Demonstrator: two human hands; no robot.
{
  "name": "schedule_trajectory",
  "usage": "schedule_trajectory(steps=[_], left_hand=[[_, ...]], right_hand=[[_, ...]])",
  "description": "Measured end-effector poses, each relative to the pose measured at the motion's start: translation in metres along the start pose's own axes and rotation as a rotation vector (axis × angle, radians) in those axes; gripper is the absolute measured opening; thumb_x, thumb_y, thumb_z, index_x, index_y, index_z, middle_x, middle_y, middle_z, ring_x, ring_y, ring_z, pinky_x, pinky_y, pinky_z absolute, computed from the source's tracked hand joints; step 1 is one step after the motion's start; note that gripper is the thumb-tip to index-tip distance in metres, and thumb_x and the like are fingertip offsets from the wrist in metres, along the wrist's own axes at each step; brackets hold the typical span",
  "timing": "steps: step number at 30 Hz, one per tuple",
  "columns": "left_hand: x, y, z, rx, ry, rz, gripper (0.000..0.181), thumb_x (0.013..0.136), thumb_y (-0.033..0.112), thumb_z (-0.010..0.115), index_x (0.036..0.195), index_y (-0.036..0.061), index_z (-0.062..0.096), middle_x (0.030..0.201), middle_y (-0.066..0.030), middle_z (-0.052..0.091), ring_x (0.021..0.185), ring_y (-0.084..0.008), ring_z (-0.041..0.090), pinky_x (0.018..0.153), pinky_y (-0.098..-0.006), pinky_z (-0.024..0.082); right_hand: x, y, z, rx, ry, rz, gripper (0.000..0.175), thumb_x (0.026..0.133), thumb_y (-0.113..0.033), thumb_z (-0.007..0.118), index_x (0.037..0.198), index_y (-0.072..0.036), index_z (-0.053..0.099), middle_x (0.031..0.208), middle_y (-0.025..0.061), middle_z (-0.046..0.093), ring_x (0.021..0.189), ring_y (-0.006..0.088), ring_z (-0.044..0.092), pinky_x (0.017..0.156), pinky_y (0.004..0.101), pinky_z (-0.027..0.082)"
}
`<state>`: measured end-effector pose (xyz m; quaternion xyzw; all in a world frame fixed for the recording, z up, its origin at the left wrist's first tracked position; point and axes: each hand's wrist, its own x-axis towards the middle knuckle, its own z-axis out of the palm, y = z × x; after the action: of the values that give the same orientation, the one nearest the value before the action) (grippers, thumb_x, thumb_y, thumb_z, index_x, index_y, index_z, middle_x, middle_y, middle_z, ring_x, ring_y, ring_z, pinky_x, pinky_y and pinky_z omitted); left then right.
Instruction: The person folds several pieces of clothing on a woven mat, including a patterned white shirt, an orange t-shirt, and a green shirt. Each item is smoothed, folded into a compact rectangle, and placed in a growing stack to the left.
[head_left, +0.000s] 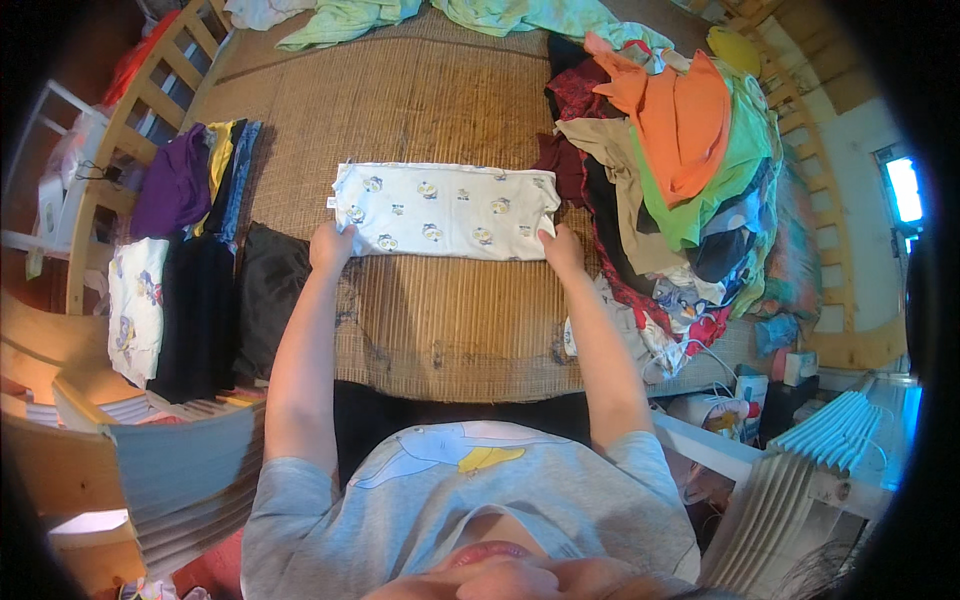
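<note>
A white garment (450, 214) with printed cartoon faces lies flat on the woven bamboo mat (450, 315), folded into a wide rectangle. My left hand (330, 246) grips its near left corner, the thumb on top of the cloth. At the opposite near corner, my right hand (564, 247) pinches the edge in the same way. A small white tag sticks out at the garment's left end. The fingers under the cloth are partly hidden.
To the right rises a heap of loose clothes, with an orange garment (682, 127) on top. Folded clothes stand in rows at left, among them a purple one (172, 184) and a black one (199, 315). A black cloth item (271, 300) lies near my left forearm. Wooden rails (135, 142) edge the bed.
</note>
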<state>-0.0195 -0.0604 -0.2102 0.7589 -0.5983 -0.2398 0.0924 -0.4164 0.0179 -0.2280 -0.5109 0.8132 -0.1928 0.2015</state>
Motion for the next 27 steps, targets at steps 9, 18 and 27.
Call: schedule_trajectory(steps=[9, 18, 27], left_hand=[[-0.053, -0.014, -0.028, 0.129, 0.015, 0.013, 0.034, 0.078, 0.032, 0.063, 0.093, 0.0014, 0.059, 0.097, -0.0184, 0.062, 0.093, -0.0349, 0.058, 0.076, -0.0438, 0.046], [-0.121, -0.037, -0.055, 0.457, -0.573, 0.134, 0.052, 0.064, 0.035, 0.075, 0.104, 0.0057, 0.061, 0.105, -0.0153, 0.062, 0.098, -0.0305, 0.059, 0.080, -0.0400, 0.047], [-0.091, -0.009, -0.028, 0.106, 0.150, 0.456, 0.018, 0.074, 0.019, 0.066, 0.087, 0.0079, 0.060, 0.099, -0.0124, 0.054, 0.097, -0.0298, 0.053, 0.079, -0.0393, 0.046]], right_hand=[[-0.024, 0.028, -0.008, 0.196, -0.223, 0.208, 0.040, 0.080, -0.029, 0.060, 0.098, 0.007, 0.055, 0.086, 0.0232, 0.062, 0.077, 0.0349, 0.062, 0.069, 0.0412, 0.048], [-0.106, -0.002, -0.080, -0.273, -0.742, 0.190, 0.032, 0.078, -0.021, 0.065, 0.085, 0.009, 0.057, 0.068, 0.0153, 0.061, 0.058, 0.0278, 0.063, 0.053, 0.0380, 0.051], [-0.082, -0.026, -0.021, -0.181, 0.070, -0.298, 0.027, 0.077, -0.018, 0.064, 0.100, -0.006, 0.057, 0.111, 0.0129, 0.050, 0.108, 0.0309, 0.046, 0.085, 0.0408, 0.043]])
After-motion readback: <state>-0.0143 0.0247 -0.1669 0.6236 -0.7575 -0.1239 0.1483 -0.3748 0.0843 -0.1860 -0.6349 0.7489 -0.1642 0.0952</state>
